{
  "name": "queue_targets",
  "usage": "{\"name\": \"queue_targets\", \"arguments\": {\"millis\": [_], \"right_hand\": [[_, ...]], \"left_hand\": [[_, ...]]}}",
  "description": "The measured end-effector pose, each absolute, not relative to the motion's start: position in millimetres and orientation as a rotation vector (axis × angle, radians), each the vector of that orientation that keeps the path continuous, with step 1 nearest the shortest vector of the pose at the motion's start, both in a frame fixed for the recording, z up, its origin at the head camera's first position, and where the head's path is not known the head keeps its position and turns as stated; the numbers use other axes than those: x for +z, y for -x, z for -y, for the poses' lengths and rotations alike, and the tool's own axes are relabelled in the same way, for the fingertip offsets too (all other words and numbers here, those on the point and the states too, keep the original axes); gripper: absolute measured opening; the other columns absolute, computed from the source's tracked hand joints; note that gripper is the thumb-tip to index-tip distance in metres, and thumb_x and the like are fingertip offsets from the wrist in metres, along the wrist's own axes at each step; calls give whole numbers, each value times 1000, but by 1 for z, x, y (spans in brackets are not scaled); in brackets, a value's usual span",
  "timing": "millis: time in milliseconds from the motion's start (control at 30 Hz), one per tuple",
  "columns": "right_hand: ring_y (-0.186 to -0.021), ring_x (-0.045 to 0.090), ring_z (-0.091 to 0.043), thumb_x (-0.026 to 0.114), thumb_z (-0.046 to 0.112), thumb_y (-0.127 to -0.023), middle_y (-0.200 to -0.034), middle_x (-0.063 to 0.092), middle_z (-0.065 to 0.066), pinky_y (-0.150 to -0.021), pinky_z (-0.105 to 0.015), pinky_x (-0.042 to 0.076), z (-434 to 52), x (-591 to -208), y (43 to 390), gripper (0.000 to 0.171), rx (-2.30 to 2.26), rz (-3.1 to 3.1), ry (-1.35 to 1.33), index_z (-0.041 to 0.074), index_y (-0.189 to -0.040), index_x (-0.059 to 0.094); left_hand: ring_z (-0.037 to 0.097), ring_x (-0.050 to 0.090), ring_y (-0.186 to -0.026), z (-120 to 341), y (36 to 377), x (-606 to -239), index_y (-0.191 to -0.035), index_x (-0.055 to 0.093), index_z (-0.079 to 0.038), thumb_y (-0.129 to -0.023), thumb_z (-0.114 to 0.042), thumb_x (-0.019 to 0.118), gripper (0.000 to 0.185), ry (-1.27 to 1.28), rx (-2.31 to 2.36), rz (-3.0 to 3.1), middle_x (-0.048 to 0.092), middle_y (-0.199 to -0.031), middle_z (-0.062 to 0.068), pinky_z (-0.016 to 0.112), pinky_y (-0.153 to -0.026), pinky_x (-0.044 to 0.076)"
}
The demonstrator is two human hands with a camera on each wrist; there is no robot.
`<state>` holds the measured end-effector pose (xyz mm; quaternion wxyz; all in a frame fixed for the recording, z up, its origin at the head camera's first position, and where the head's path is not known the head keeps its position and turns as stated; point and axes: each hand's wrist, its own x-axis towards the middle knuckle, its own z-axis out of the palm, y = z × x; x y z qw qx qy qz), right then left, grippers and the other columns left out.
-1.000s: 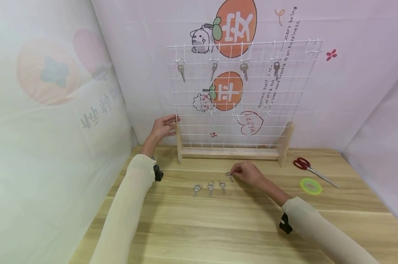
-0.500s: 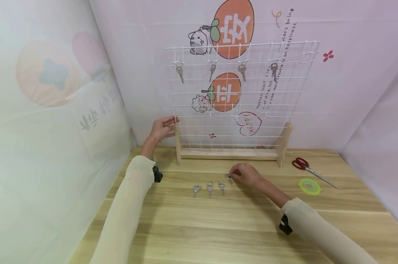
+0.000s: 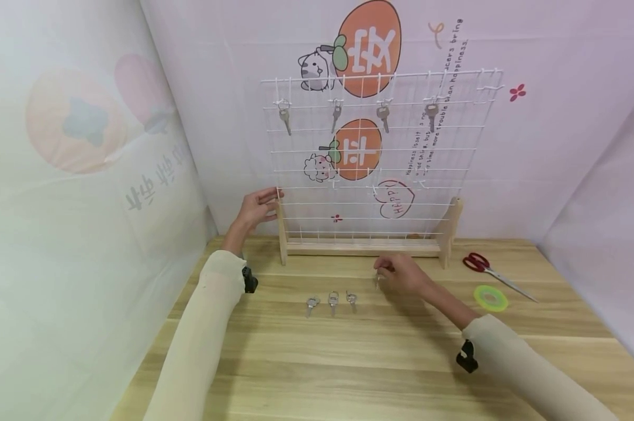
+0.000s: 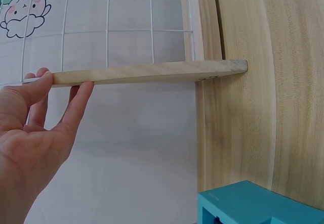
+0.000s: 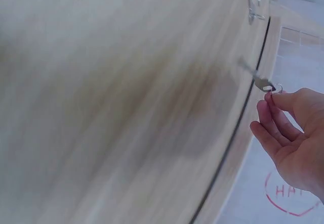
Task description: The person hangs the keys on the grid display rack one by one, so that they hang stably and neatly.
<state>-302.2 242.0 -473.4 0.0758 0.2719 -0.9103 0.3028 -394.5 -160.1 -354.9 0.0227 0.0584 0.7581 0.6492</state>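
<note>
My left hand [image 3: 256,209] holds the left wooden upright [image 4: 152,72] of a white wire grid rack [image 3: 369,250], thumb on one side and fingers on the other. My right hand [image 3: 405,275] pinches a key [image 5: 263,84] by its ring, the blade pointing away from the fingers, just above the table in front of the rack. To its left lie three more keys with rings: one key [image 3: 311,305], a middle key [image 3: 333,300] and a right key [image 3: 352,300]. Several keys hang from hooks along the grid's upper part, among them a leftmost key [image 3: 285,120].
Red-handled scissors [image 3: 498,276] and a yellow-green ring-shaped roll [image 3: 491,298] lie on the wooden table [image 3: 306,362] at the right. White hooks [image 3: 376,189] sit lower on the grid. Printed cloth [image 3: 232,117] stands behind the rack. A teal object [image 4: 253,204] shows in the left wrist view.
My right hand has lifted the fourth key off the table and moved slightly right with it. The left hand stays on the rack's upright. The head view has shifted slightly.
</note>
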Motion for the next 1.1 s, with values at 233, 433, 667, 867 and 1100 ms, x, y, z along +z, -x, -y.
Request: {"name": "queue_targets", "arguments": {"millis": [233, 433, 667, 867, 1100], "right_hand": [[-74, 68, -14, 72, -8, -93, -85, 74, -7, -63, -27, 59, -269, -445, 304, 9, 806, 2626, -878, 0, -96, 74], [-74, 68, -17, 70, -11, -92, -89, 76, -13, -60, -22, 55, -298, -406, 303, 13, 792, 2599, -856, -1, -99, 77], [-79, 75, -25, 72, -7, -94, -95, 78, -14, -64, -14, 55, -322, -362, 295, 13, 745, 2541, -785, 3, -100, 79], [-84, 76, -30, 70, -6, -95, -101, 77, -17, -68, -7, 52, -330, -326, 286, 13, 720, 2535, -748, 2, -103, 78], [-88, 76, -34, 69, -3, -98, -103, 78, -17, -70, 0, 47, -340, -297, 281, 14, 687, 2525, -664, 1, -109, 77]], "left_hand": [[30, 50, -142, 159, 390, -350, -154, 51, -10, -105, 1, 58, 51, -196, 2036, -2286, 55, -153, 10, 55, -112, 47], [34, 47, -144, 157, 379, -336, -155, 48, -4, -104, 5, 57, 52, -191, 2025, -2256, 53, -154, 15, 58, -113, 44], [34, 48, -143, 159, 375, -334, -155, 48, -3, -104, 5, 57, 53, -196, 2009, -2266, 53, -154, 15, 59, -113, 44], [33, 50, -142, 163, 387, -350, -154, 50, -7, -104, 3, 58, 51, -209, 2026, -2301, 55, -153, 12, 55, -110, 48], [31, 49, -143, 163, 390, -352, -155, 49, -10, -105, 2, 57, 52, -225, 2047, -2266, 53, -155, 11, 56, -113, 45]]}}
